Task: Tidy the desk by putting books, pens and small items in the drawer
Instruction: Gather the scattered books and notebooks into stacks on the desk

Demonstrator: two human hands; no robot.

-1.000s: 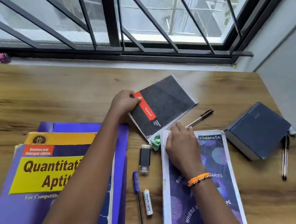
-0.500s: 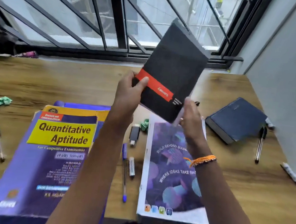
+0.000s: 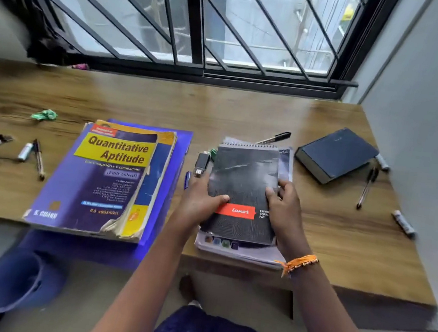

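Both hands grip the black spiral pad (image 3: 242, 192). The left hand (image 3: 197, 204) holds its left edge with the thumb laid across the cover beside the red label; the right hand (image 3: 284, 213) holds the right edge, fingers curled over the cover. An orange thread band (image 3: 299, 263) circles the right wrist.

The pad lies flat on top of a purple notebook (image 3: 236, 251), spiral binding at 12 o'clock; the notebook's near edge overhangs the front edge of the wooden desk (image 3: 165, 100).

At 9 o'clock of the pad, just beside it, lies a black USB stick (image 3: 201, 162) and, below it, the tip of a blue pen (image 3: 187, 180), partly hidden by the left hand. At 12 o'clock a black pen (image 3: 273, 137) projects from behind the binding.

At 9 o'clock, further out, the "Quantitative Aptitude" book (image 3: 103, 178) rests on a blue folder (image 3: 182, 145). Beyond it lie a green crumpled paper (image 3: 44, 115) and several small pens and markers, blurred.

At 2 o'clock a dark blue book (image 3: 335, 155) lies flat, with a pen (image 3: 365, 190) just beside it and a marker (image 3: 403, 223) nearer the wall.
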